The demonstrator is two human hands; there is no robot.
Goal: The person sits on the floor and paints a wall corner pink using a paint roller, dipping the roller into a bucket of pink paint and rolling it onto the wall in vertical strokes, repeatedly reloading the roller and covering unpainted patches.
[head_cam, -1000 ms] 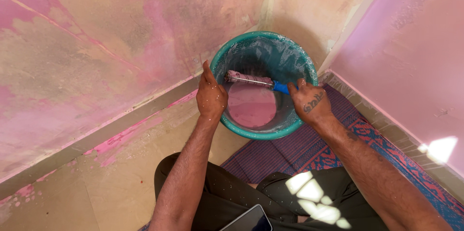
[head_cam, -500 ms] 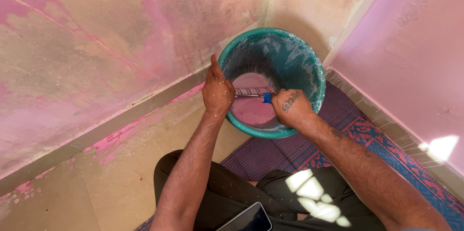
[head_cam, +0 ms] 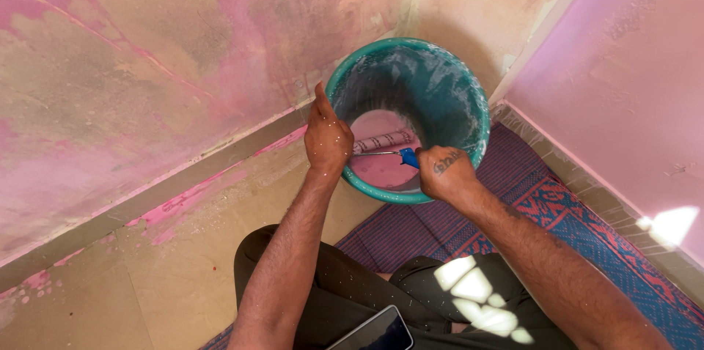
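Pink-stained walls meet behind a teal bucket at twelve o'clock; left hand clasps its nine o'clock rim, right hand fisted on a paint roller inside

A room in a home under repainting: patchy pink walls meet in a corner, pink splashes mark the tiled floor, a woven mat lies there, and a teal bucket holds pink paint.
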